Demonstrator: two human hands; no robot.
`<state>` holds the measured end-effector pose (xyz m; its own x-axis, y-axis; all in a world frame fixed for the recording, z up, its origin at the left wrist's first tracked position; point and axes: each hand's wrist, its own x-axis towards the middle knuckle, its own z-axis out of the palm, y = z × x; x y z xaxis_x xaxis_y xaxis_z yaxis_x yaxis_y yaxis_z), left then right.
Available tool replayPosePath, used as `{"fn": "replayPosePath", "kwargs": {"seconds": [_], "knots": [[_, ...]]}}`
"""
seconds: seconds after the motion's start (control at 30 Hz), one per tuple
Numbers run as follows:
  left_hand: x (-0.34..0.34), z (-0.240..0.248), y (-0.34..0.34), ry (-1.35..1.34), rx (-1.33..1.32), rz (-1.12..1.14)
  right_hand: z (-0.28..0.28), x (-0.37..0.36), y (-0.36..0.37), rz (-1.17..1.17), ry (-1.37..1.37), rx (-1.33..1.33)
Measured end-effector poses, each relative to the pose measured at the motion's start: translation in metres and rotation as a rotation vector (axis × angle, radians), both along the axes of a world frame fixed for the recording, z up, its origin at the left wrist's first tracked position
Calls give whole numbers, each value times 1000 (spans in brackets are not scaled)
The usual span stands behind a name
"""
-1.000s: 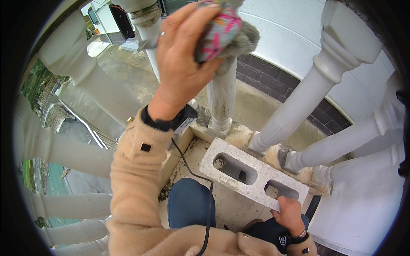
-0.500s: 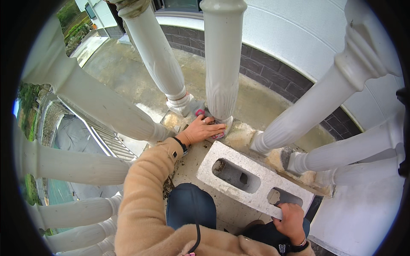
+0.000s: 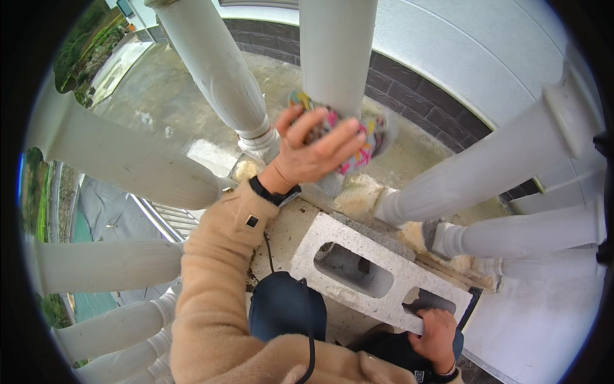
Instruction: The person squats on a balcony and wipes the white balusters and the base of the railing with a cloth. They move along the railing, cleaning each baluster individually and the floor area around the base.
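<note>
left hand (image 3: 313,150) grips cloth (image 3: 355,162) by baluster (image 3: 338,51); right hand (image 3: 436,338) grips block's (image 3: 398,280) near edge; slackening could tip it

Patterned cloth (image 3: 374,137) bunched up, pale block (image 3: 400,276) slanting below

The cloth, grey with pink, yellow and turquoise markings, is crumpled just above the centre of the frame; the left hand (image 3: 307,157) covers its middle, and its right end is blurred. The block, rough and greyish white, is right of centre in the lower half, its long face sloping down to the right. Two round-ended openings face the view, the left one showing fully. At the right opening's lower edge, the right hand (image 3: 437,336) grips the rim.
</note>
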<state>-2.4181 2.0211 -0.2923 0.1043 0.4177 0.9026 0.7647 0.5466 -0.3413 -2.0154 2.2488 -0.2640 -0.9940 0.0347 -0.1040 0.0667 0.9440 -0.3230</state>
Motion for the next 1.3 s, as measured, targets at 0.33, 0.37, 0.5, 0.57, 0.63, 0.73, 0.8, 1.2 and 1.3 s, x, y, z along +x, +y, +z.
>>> {"fn": "replayPosePath", "kwargs": {"seconds": [0.33, 0.37, 0.5, 0.57, 0.63, 0.73, 0.8, 1.2, 1.3], "knots": [[36, -133, -59, -553, -677, -30, -5, 5, 2, 18, 26, -5], [37, -117, -62, -553, -654, -41, -5, 6, 2, 21, 38, -4], [18, -17, -68, -658, -35, 53, -5, 4, 0, 16, 42, 1], [-6, 46, -60, -622, 316, -43, -5, 3, -1, 19, 55, -4], [-27, 95, -51, -591, 553, -135, -5, 3, -1, 22, 50, 10], [-45, 119, -27, -386, 644, -386, -3, 3, -3, 21, 34, 40], [-30, 80, -11, -590, 386, -589, -3, 3, -4, 12, 11, 28], [41, -231, -43, -1343, 231, -170, -6, 1, -8, -12, 17, 38], [52, -226, -66, -1329, 167, -153, -4, 2, -11, -30, 4, 51]]}}
